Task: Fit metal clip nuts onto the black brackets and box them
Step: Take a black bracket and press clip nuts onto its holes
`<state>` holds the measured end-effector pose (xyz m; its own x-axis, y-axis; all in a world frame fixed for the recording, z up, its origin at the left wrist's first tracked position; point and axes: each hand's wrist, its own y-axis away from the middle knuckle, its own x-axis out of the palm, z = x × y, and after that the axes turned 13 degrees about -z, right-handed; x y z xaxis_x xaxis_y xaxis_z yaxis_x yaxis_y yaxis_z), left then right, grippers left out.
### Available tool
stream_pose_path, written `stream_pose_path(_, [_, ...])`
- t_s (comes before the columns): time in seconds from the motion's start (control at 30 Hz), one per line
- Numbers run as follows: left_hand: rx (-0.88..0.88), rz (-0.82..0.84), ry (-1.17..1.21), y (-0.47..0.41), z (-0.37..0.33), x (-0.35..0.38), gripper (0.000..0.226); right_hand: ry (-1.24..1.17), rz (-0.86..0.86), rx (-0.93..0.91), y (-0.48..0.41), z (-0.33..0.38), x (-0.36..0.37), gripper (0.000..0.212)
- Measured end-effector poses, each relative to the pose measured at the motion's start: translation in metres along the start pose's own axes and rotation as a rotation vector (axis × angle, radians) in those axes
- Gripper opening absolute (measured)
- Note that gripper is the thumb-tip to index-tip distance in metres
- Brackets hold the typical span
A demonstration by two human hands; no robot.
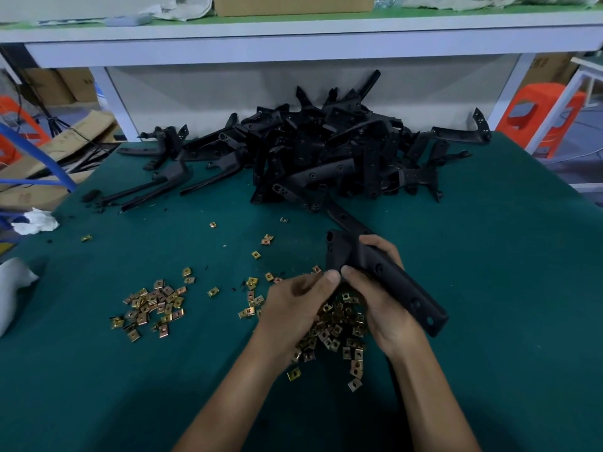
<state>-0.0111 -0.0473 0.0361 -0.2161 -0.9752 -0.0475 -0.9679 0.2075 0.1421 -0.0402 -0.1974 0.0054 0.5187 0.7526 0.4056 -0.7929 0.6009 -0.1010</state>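
Note:
My right hand [380, 298] grips a long black bracket [396, 283] held slanted above the green mat, fingers curled round its middle. My left hand [298, 303] meets it at the bracket's lower edge, thumb pressed against the plastic; whatever it pinches there is hidden by the fingers. Brass-coloured clip nuts lie in a heap [339, 334] under both hands, and a second heap [151, 305] sits to the left. A big pile of black brackets [326, 148] fills the back of the table.
Stray clip nuts [267, 239] dot the green mat [130, 386]. White cloth [36, 221] lies at the left edge. A shelf [293, 31] with a cardboard box [293, 4] runs overhead. Orange stools [538, 119] stand at the right.

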Motion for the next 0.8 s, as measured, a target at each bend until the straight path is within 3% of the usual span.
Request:
stream_pose_path(0.1, [0.214,-0.084,-0.33,-0.005,0.002,-0.001,0.029,0.078,0.018,-0.055,0.0,-0.002,-0.001,0.043])
stream_pose_path(0.2, [0.313,-0.164,-0.423,-0.007,0.003,0.002,0.032,0.113,0.01,-0.079,0.001,-0.004,0.0,0.042])
stream_pose_path(0.27, [0.317,-0.154,-0.394,-0.006,0.002,0.003,0.029,0.079,0.002,-0.067,0.0,-0.004,0.0,0.042])
stream_pose_path(0.4, [0.264,0.055,-0.349,-0.017,0.001,-0.006,0.023,-0.103,-0.048,0.031,-0.003,0.001,-0.004,0.041])
stream_pose_path(0.47, [0.287,-0.017,-0.403,-0.029,0.001,-0.018,0.028,-0.186,-0.075,0.087,-0.006,0.004,-0.008,0.039])
stream_pose_path(0.57, [0.342,-0.202,-0.544,-0.045,-0.004,-0.037,0.01,-0.285,-0.112,0.162,-0.009,0.007,-0.011,0.04])
stream_pose_path(0.7, [0.345,-0.192,-0.708,-0.063,-0.005,-0.034,0.01,-0.289,-0.144,0.199,-0.01,0.007,-0.01,0.039])
stream_pose_path(0.8, [0.457,-0.163,-0.893,-0.068,0.004,-0.02,0.026,-0.285,-0.149,0.223,-0.01,0.008,-0.01,0.038])
